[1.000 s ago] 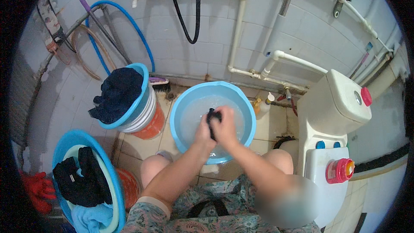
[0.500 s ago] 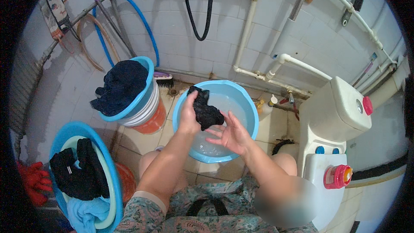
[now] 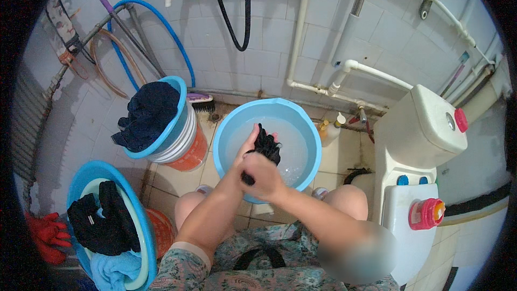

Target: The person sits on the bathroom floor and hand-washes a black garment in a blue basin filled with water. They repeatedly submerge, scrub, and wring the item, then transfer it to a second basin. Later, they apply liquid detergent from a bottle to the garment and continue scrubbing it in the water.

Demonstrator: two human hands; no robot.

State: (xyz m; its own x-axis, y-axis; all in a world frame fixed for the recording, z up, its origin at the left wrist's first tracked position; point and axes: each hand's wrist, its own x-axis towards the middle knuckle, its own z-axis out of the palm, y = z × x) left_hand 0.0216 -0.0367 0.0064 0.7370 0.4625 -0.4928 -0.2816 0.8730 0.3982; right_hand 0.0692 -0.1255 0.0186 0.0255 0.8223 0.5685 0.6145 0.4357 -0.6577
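A wet-looking black cloth (image 3: pixel 265 144) is bunched between my hands over a light blue basin (image 3: pixel 222 153) of cloudy water. My left hand (image 3: pixel 249 144) grips its left side, with fingertips showing at the far side. Crossing in front, my right hand (image 3: pixel 265 177) is closed round the near end, a bit of black poking out by the left wrist. Motion blurs the right hand, and it hides part of the cloth.
Dark clothes fill a blue basin (image 3: pixel 182 89) on an orange-and-white bucket (image 3: pixel 188 153). At lower left another blue tub (image 3: pixel 89 172) holds black garments and a light blue towel (image 3: pixel 116 265). A toilet (image 3: pixel 396 205) stands right; pump bottles (image 3: pixel 335 126) sit behind the basin.
My right hand has gone from spread fingers beside the cloth to closed round its near end. The cloth is squeezed narrower, and both hands have come slightly nearer to me.
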